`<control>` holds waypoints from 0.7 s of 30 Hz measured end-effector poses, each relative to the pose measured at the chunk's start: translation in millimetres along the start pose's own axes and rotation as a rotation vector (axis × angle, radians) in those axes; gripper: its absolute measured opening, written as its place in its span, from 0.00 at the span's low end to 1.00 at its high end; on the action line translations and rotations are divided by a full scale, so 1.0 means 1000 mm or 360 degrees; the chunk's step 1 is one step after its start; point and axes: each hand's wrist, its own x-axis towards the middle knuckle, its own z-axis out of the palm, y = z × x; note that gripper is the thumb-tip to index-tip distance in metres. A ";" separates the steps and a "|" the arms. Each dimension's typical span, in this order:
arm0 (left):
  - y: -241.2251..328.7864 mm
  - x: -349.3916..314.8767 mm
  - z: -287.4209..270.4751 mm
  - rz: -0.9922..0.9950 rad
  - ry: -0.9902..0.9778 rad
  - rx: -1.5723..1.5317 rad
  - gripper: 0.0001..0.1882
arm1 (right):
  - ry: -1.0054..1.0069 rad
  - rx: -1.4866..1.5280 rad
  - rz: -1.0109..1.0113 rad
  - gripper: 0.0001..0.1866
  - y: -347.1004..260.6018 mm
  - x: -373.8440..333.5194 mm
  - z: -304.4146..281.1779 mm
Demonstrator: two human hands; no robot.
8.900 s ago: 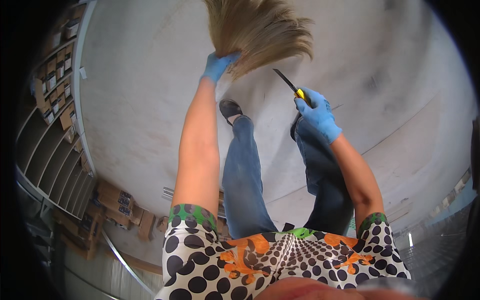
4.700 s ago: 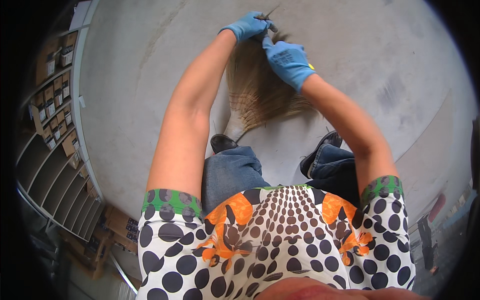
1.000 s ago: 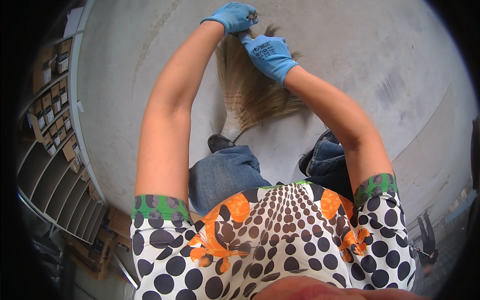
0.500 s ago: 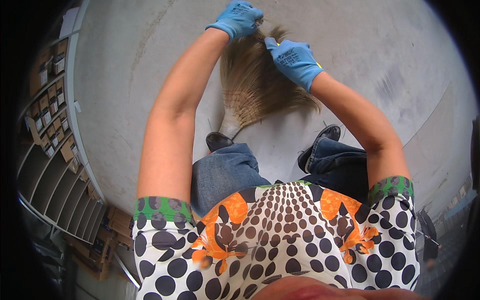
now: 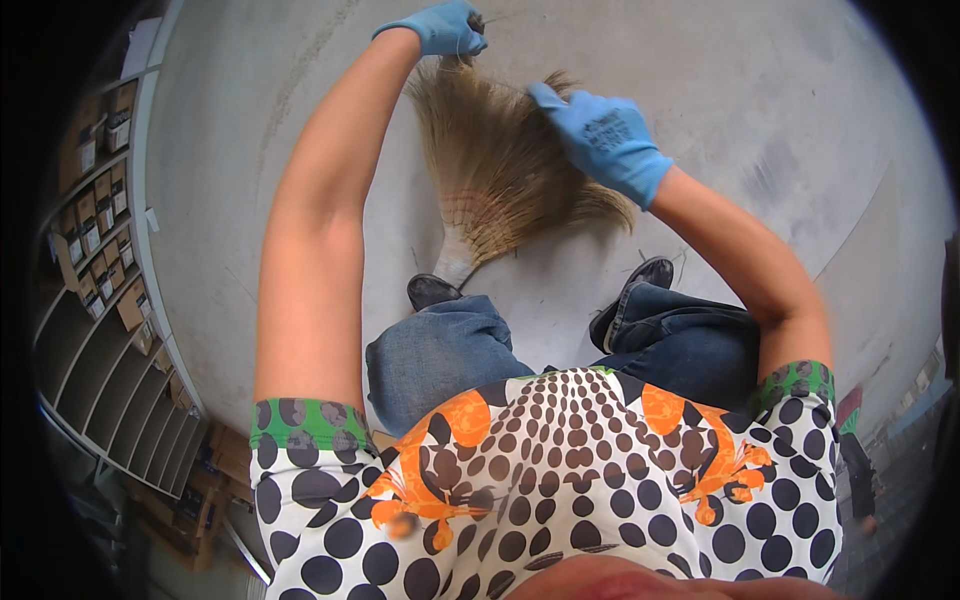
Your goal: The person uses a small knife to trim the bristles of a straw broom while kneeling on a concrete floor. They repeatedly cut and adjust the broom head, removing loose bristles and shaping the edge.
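Note:
A straw broom head [image 5: 490, 165] lies on the floor, bristles fanned away from me and its bound neck beside my shoe. My left hand [image 5: 440, 28], in a blue glove, is closed around a dark clump [image 5: 476, 22] just beyond the bristle tips. Loose fibres stick out of that clump; whether it is dust or bristle ends is unclear. At the right side of the bristle tips is my right hand [image 5: 608, 140], also gloved in blue. Its fingers are curled and slightly blurred, with the thumb side against the bristles, and whatever they hold is hidden.
Grey floor [image 5: 300, 180] surrounds the broom, with a few thin stray bits on it. My dark shoes [image 5: 432, 291] stand close to the broom's neck. Along the left runs a shelf rack [image 5: 110, 380] with small brown boxes [image 5: 105, 215].
My left hand has moved left and away from the bristles with the dark clump. My right hand has shifted right and slightly nearer; yellow seen at it earlier is now out of sight.

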 end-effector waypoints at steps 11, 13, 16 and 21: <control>0.072 -0.019 -0.015 -0.0011 -0.0008 0.0645 0.16 | -0.0031 -0.0034 0.0161 0.13 -0.058 0.088 0.038; 0.057 -0.024 -0.006 0.0122 0.0159 0.0802 0.14 | -0.0050 -0.0055 0.0146 0.12 -0.058 0.088 0.042; 0.059 -0.025 -0.003 0.0130 0.0311 0.0799 0.15 | -0.0027 -0.0148 0.0134 0.12 -0.037 0.066 0.053; 0.043 -0.025 0.008 0.0052 0.0417 0.0497 0.17 | 0.0037 -0.0295 0.0049 0.11 -0.021 0.036 0.049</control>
